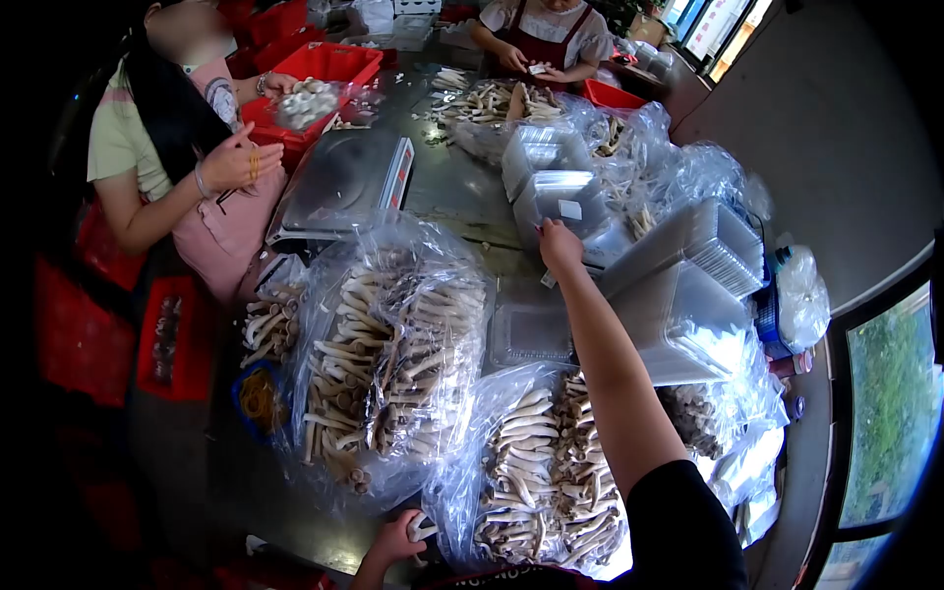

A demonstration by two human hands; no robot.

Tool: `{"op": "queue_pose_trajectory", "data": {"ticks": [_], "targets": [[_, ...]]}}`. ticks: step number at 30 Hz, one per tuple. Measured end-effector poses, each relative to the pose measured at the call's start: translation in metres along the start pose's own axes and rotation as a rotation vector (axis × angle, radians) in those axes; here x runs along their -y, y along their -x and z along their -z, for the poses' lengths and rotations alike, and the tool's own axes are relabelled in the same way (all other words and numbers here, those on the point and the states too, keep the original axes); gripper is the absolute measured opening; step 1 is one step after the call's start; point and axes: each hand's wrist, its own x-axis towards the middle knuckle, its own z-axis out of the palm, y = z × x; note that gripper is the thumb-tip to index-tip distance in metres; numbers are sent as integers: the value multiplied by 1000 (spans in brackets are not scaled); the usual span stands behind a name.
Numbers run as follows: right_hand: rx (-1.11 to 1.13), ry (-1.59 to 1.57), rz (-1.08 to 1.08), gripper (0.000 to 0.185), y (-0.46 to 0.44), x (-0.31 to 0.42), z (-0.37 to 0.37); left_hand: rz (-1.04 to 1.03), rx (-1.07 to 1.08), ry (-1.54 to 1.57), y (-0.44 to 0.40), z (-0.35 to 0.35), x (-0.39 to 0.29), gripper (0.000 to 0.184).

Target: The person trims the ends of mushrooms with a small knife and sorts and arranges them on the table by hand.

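At the bottom, my left hand [395, 540] is closed around a pale mushroom [423, 527], beside the plastic bags. My right arm stretches forward, and my right hand [560, 247] pinches at the near edge of a stack of clear plastic trays [551, 197]. The fingertips are partly hidden there. Below that hand, a single clear tray [531, 332] lies on the table. Long mushrooms [536, 462] lie in rows in an open bag in front of me. A larger bag of mushrooms [393, 354] sits to its left.
A scale [344, 182] stands at the left. Taller clear containers [678, 315] are stacked to the right of my arm. A blue basket of rubber bands [261, 398] is near the left edge. Two people work across the table, one holding a bag of mushrooms [307, 103] over a red crate [344, 64].
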Motion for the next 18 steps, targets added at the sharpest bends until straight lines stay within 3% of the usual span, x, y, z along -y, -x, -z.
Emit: {"op": "queue_pose_trajectory", "data": {"ticks": [1, 2, 11, 18], "targets": [[138, 90, -32, 22, -3, 1, -2, -1, 2, 5, 0, 1, 0, 63], [138, 95, -29, 22, -3, 0, -5, 20, 11, 18, -1, 0, 1, 63], [25, 175, -55, 22, 6, -2, -7, -15, -21, 79, 0, 0, 0, 61], [-37, 15, -92, 23, 0, -7, 37, -27, -61, 38, -1, -3, 4, 62]]}}
